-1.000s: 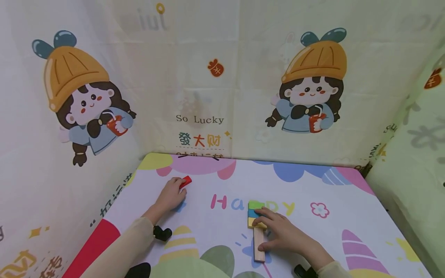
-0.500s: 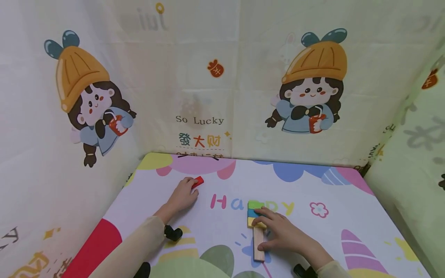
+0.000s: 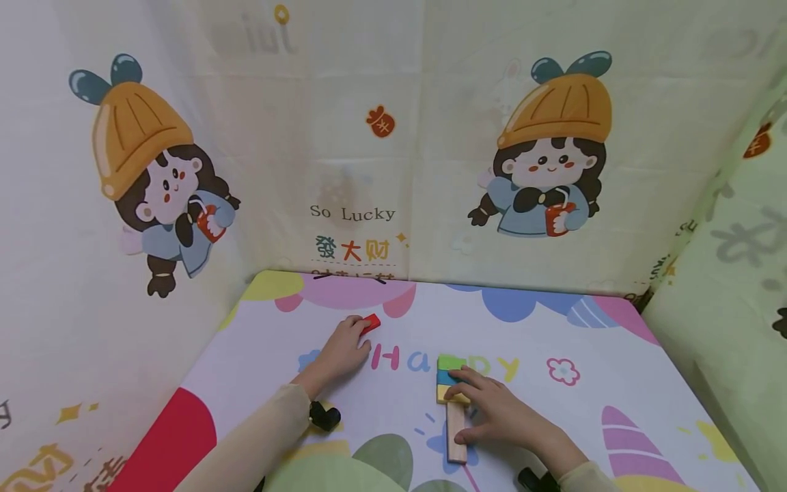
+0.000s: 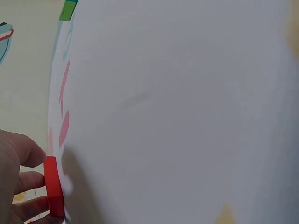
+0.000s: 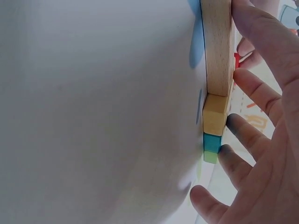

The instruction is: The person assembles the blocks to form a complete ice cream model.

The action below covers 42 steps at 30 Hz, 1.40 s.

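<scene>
My left hand (image 3: pixel 340 350) holds a small red block (image 3: pixel 371 323) by its fingers, above the printed "H". In the left wrist view the red block (image 4: pixel 53 186) stands out past the fingertips. A short column of blocks lies on the table: a green block (image 3: pixel 451 362), then a blue block (image 3: pixel 446 377), a yellow block (image 3: pixel 442 393) and a long plain wooden block (image 3: pixel 456 437) nearest me. My right hand (image 3: pixel 507 413) rests over this column with spread fingers. Its fingertips touch the yellow and wooden blocks; the right wrist view shows them along the column's side.
The blocks lie on a white tabletop (image 3: pixel 516 437) printed with coloured shapes and the word "Happy". Fabric walls (image 3: pixel 443 171) with cartoon figures stand behind it and on both sides. A black wrist camera (image 3: pixel 324 415) sits on the left wrist.
My left hand has moved steadily to the right with the red block, coming nearer to the block column. The right hand and the column have stayed in place.
</scene>
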{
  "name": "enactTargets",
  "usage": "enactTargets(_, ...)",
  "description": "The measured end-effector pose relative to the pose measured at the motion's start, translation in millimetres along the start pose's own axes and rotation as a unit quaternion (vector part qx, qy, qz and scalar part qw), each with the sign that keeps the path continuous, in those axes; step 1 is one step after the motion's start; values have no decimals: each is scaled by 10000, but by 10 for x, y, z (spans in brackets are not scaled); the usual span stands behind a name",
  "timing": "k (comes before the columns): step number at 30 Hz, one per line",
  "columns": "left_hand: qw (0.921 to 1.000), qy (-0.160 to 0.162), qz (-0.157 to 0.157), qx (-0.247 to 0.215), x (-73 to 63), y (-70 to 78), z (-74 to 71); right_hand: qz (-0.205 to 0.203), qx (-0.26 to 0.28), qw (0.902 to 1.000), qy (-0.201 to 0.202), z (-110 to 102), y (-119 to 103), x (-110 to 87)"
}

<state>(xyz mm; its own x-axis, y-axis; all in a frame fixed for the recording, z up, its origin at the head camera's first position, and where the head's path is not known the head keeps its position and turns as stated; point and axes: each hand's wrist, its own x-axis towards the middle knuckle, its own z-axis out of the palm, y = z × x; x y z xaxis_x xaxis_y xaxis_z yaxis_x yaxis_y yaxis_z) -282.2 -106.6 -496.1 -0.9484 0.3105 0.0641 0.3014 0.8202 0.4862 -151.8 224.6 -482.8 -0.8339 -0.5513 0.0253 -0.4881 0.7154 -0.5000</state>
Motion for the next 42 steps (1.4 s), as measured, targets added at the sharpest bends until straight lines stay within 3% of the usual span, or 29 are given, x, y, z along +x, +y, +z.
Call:
enactTargets(23, 9989, -409, 250, -9, 96, 381, 236, 41, 22, 10000, -72, -36, -28, 22)
enactTargets(33, 9960, -408, 769, 182, 113, 561, 383, 4, -81, 10000, -14, -8, -8, 13)
enactTargets(42, 9934, -641, 902, 300, 110, 744, 481, 55, -48, 10000, -50, -2, 7, 17)
